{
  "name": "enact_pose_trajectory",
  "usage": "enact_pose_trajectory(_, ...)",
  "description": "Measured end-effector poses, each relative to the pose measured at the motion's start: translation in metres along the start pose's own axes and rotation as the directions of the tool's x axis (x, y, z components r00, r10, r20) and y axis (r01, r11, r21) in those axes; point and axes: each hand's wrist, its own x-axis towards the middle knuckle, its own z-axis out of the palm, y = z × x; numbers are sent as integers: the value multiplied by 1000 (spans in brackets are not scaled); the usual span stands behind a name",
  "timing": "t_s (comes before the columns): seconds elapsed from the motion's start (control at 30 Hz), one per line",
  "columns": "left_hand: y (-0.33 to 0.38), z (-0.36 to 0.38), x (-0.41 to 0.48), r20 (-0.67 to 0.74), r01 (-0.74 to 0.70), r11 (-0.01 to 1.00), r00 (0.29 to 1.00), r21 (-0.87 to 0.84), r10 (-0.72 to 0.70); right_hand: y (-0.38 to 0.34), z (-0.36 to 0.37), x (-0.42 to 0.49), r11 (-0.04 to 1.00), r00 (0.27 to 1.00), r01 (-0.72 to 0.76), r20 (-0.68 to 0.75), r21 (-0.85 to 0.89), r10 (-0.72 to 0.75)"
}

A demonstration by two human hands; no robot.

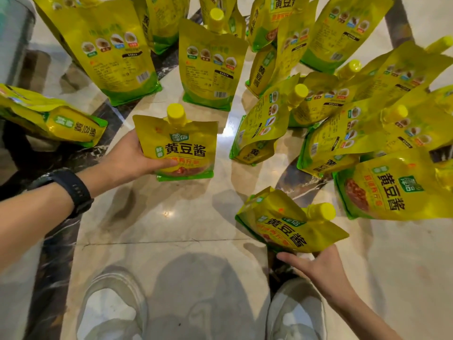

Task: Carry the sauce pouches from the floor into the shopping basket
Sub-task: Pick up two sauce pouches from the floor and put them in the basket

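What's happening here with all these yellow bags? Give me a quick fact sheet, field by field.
Left: left hand grips an upright pouch by its side
Right: right hand holds a tilted pouch by its bottom edge
Floor: many more yellow pouches stand or lean on the floor
Basket: shopping basket not in view
Extra: black watch on the left wrist

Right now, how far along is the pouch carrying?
Done: cannot tell, since no shopping basket is in view. In hand: the left grip holds an upright soybean sauce pouch, and the right grip holds a tilted pouch. Left: many more pouches stand or lean on the marble floor, so most of the job appears to remain.
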Motion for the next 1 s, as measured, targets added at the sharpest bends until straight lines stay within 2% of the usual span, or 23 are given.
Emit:
enact_pose_trajectory(0.1, -4, 10, -6, -24, -12, 999, 1000, -47, 10, 1, 11, 12, 999, 1000, 24, 11, 28, -24)
enact_pose_trajectory(0.2, -7, 9, -8, 7, -6, 997, 1000, -83, 7, -11, 8, 26, 989, 990, 137, 11, 53, -138)
enact_pose_trajectory(0.33, 0, 3, -1, 35, -6, 1000, 999, -27, 7, -30, -1, 46, 983, 980, 170, 88, 75, -176)
enact_pose_trajectory(0.4, 1, -3, 6, 83, 26, 998, 996, -57, -22, -36, -12, 59, 987, 977, 108, 170, 121, -127)
enact_pose_trajectory(0.53, -9, -4, 4, 207, 200, 976, 962, -83, -179, -27, -13, 69, 990, 944, -40, 329, 136, -7)
enact_pose_trajectory(0.63, -21, 13, -12, 253, 271, 955, 938, -117, -236, -8, -2, 65, 974, 957, -121, 284, 190, 64)
enact_pose_trajectory(0.73, -22, 25, -17, 199, 286, 937, 948, -199, -247, -2, 4, 65, 959, 968, -146, 234, 244, 88)
enact_pose_trajectory(0.83, -20, 30, -16, 162, 291, 930, 952, -224, -259, 0, 9, 66, 935, 961, -198, 247, 294, 126)
enact_pose_trajectory(1.0, -17, 20, -18, 335, 396, 886, 891, -240, -307, 8, 20, 60, 830, 898, -382, 376, 407, 229)
